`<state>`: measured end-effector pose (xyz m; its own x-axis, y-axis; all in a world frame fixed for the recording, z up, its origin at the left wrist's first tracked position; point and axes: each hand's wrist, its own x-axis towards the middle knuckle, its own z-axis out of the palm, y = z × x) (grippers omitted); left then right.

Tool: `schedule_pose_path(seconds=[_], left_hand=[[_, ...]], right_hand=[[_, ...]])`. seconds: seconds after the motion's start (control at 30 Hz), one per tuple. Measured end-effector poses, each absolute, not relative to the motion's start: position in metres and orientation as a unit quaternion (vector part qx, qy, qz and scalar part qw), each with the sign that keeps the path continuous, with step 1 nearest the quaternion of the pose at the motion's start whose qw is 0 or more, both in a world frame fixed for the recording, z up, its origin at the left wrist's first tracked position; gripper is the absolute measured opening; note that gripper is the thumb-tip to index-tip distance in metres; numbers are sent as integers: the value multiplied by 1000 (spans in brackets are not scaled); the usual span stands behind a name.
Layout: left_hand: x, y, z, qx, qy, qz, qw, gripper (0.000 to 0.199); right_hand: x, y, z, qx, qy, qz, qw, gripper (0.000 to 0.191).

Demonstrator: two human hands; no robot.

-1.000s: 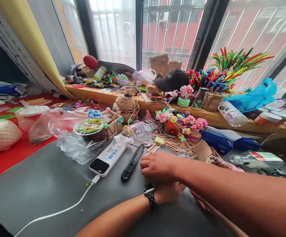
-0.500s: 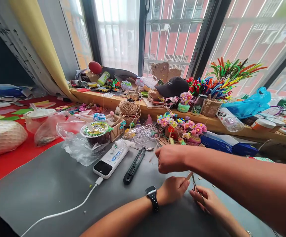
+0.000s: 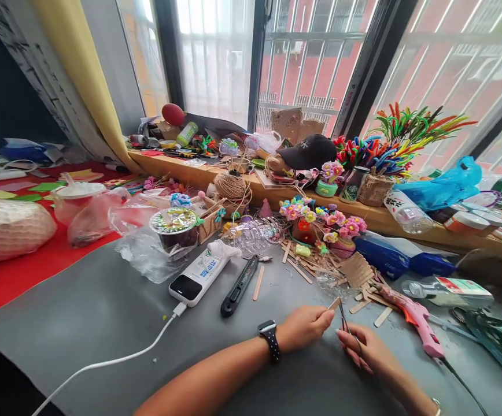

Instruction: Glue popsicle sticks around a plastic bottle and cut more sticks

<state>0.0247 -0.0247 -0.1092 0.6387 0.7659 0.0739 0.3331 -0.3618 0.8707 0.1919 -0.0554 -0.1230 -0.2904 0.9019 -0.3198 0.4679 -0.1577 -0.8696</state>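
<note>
We hold the craft stick [image 3: 333,304] above the grey table [image 3: 116,341], right of its centre and toward the near edge, with its free end pointing up and away. Our left hand [image 3: 305,327] is closed, thumb and fingers pinching the lower end of the stick. Our right hand [image 3: 361,349] is partly curled around the handles of the small scissors [image 3: 343,318], whose blades stand at the stick's free end; we cannot tell whether they touch it. Left of our hands lie a loose stick [image 3: 258,283], the utility knife [image 3: 239,286] and the white power bank [image 3: 201,273] with its cable. Beyond our hands, toward the far edge, is a pile of wooden sticks [image 3: 305,263] beside crocheted flowers [image 3: 307,214]. Toward the right edge, we see the pink glue gun [image 3: 416,318] and a clear bottle [image 3: 448,292] lying on its side.
</note>
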Motion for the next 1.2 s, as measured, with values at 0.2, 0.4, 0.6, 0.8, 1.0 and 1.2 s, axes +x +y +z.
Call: schedule_pose_path(seconds=[0.2,0.4,0.6,0.8,1.0,1.2], left_hand=[[23,-23,-109,715,312,286,557,44],[23,-22,-107,684,332,265,593,43],[19,-21,-102,684,356,235,591,43],[16,-20,-99,710,350,233,565,42],[14,-18,-95,712,352,215,568,42],[13,-16,-101,709,358,214,568,42]], right_hand=[[190,-57,-117,-546,-614,528,214,44],[188,-59,-112,-527,-618,534,234,45],[188,-59,-112,-506,-620,547,244,45],[185,-62,-108,-516,-614,541,252,48],[184,-64,-105,-509,-607,556,254,46],[180,-64,-109,-508,-609,550,259,47]])
